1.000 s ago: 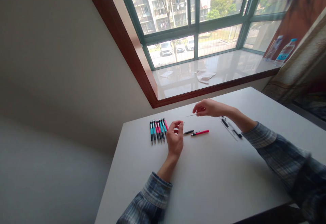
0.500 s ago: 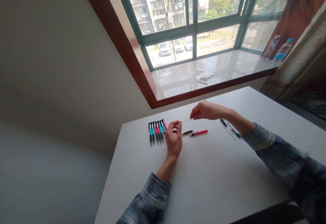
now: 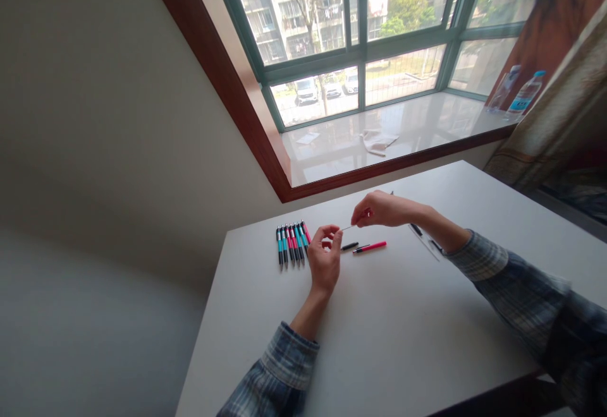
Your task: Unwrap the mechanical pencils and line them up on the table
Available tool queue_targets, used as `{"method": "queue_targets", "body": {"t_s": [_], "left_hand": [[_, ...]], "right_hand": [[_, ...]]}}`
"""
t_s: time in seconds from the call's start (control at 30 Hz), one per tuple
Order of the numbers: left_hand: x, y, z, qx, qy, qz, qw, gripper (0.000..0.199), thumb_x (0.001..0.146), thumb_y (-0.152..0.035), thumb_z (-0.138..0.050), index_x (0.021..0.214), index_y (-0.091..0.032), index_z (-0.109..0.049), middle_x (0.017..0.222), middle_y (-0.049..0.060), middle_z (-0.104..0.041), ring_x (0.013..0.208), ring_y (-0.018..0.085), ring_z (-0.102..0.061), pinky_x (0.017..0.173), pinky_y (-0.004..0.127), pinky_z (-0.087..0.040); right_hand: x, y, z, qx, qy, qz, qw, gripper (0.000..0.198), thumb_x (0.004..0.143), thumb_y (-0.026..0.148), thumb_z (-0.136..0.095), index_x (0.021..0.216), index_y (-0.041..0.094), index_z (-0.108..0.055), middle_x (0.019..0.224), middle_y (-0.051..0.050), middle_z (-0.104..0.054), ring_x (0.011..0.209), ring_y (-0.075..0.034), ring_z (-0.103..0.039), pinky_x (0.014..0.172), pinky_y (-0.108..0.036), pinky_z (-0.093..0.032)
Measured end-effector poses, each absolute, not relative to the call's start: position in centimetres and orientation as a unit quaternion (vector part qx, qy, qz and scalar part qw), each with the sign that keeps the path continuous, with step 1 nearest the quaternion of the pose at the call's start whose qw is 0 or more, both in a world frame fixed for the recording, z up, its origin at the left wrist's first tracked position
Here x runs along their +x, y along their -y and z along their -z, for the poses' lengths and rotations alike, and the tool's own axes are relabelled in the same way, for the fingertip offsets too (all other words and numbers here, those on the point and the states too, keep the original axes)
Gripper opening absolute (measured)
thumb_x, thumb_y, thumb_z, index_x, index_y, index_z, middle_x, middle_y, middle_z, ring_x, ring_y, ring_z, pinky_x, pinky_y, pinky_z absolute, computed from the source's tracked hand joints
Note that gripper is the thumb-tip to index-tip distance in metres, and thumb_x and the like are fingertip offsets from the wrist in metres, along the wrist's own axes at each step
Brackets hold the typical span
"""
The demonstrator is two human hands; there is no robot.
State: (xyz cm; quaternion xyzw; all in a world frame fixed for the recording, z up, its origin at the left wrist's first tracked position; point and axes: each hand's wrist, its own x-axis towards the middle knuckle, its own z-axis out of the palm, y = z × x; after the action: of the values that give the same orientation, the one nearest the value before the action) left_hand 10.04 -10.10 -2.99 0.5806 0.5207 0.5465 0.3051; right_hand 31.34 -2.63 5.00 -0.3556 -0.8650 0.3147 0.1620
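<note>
My left hand (image 3: 325, 262) is closed in a pinch just right of the row of pens. Between thumb and forefinger it grips one end of a thin pen refill (image 3: 348, 227). My right hand (image 3: 383, 208) pinches the other end, slightly higher and to the right. The refill's ends are hidden by the fingers. On the table below lie a short black pen part (image 3: 349, 246) and a pink pen barrel (image 3: 370, 247) with a dark end. Several assembled click pens (image 3: 291, 244), turquoise and pink with black grips, lie side by side, partly behind my left hand.
Under my right forearm are thin clear and black pen parts (image 3: 425, 240), partly covered. All this rests on a white table (image 3: 379, 328) against the wall below a window. Plastic bottles (image 3: 526, 96) and a crumpled cloth (image 3: 378, 142) are on the sill.
My right hand has shifted slightly left and down, bringing the pinching fingers a little closer to my left hand. My left hand has hardly moved. Both still hold the refill.
</note>
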Motion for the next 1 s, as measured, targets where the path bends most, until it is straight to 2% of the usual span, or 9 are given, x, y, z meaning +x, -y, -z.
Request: {"method": "queue_targets", "body": {"t_s": [0.2, 0.47, 0.6, 0.77, 1.0], "left_hand": [[10.3, 10.1, 2.6, 0.567, -0.501, -0.571, 0.319, 0.023, 0.089, -0.036, -0.073, 0.103, -0.021, -0.064, 0.099, 0.004, -0.070, 0.091, 0.017, -0.066, 0.070, 0.025, -0.048], [10.4, 10.4, 2.3, 0.594, -0.495, -0.553, 0.310, 0.022, 0.091, -0.033, -0.071, 0.107, -0.023, -0.060, 0.101, 0.003, -0.069, 0.090, 0.017, -0.066, 0.073, 0.028, -0.048], [10.0, 10.3, 2.6, 0.620, -0.528, -0.530, 0.236, 0.029, 0.089, -0.034, -0.074, 0.113, -0.024, -0.059, 0.110, 0.005, -0.069, 0.095, 0.020, -0.065, 0.077, 0.033, -0.050], [9.9, 10.7, 2.9, 0.752, -0.507, -0.408, 0.105, 0.019, 0.088, -0.031, -0.076, 0.105, -0.026, -0.069, 0.115, 0.006, -0.067, 0.113, 0.027, -0.059, 0.099, 0.044, -0.048], [9.6, 10.8, 3.7, 0.846, -0.444, -0.294, 0.042, 0.021, 0.090, -0.037, -0.074, 0.110, -0.029, -0.075, 0.131, 0.008, -0.063, 0.129, 0.032, -0.049, 0.108, 0.053, -0.045]], "right_hand": [[30.7, 2.8, -4.4, -0.339, 0.862, -0.341, 0.159, 0.018, 0.087, 0.032, -0.074, 0.098, 0.021, -0.083, 0.090, -0.005, -0.081, 0.080, -0.020, -0.074, 0.071, -0.027, -0.052], [30.0, 3.1, -4.0, -0.327, 0.858, -0.358, 0.167, 0.016, 0.087, 0.031, -0.072, 0.093, 0.019, -0.080, 0.087, -0.005, -0.080, 0.074, -0.019, -0.072, 0.064, -0.027, -0.050], [30.5, 2.8, -4.1, -0.330, 0.857, -0.358, 0.170, 0.017, 0.087, 0.034, -0.072, 0.093, 0.019, -0.079, 0.085, -0.005, -0.079, 0.074, -0.019, -0.072, 0.065, -0.027, -0.050], [31.6, 2.3, -4.6, -0.358, 0.843, -0.355, 0.188, 0.022, 0.087, 0.040, -0.072, 0.093, 0.019, -0.076, 0.086, -0.005, -0.078, 0.075, -0.019, -0.070, 0.066, -0.029, -0.050], [32.1, 2.3, -5.2, -0.377, 0.824, -0.371, 0.206, 0.029, 0.086, 0.046, -0.071, 0.091, 0.018, -0.075, 0.086, -0.006, -0.077, 0.077, -0.019, -0.070, 0.067, -0.030, -0.050]]}}
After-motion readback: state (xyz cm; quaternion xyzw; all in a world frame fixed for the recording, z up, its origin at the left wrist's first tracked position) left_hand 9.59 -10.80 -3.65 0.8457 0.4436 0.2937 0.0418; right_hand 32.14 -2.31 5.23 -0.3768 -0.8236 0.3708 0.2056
